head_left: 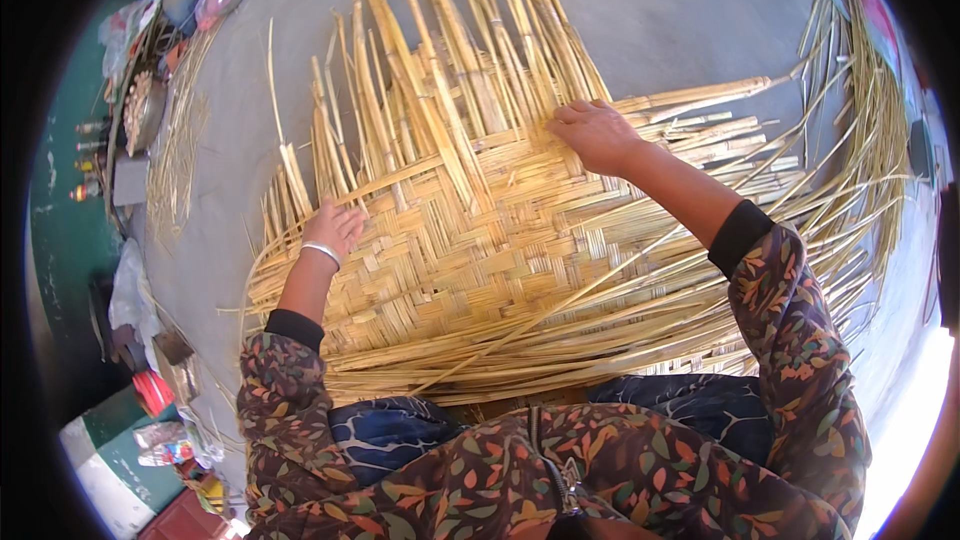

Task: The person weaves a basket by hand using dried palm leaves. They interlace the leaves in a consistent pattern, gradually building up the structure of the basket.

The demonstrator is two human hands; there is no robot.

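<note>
A woven mat of split cane strips (pixel 430 255) spreads before me, pale yellow, in a diagonal pattern. My left hand (pixel 336 227) rests at its left side, fingers apart, close to the end of a cross strip (pixel 400 175). Farther right, my right hand (pixel 597 135) has its fingers bent down over the same crosswise line of cane at the mat's far edge; the fingertips are partly hidden. Unwoven upright strips (pixel 450 50) fan out beyond that edge, some raised over the weave. Loose strip ends (pixel 735 140) stick out at the right.
Long thin strips (pixel 560 350) lie across the mat's near side, by my knees. A bundle of loose strips (pixel 865 140) hangs over at the right, and another (pixel 180 140) lies at the left on the grey floor (pixel 690 10). Plastic bags (pixel 132 290) and household items line the left.
</note>
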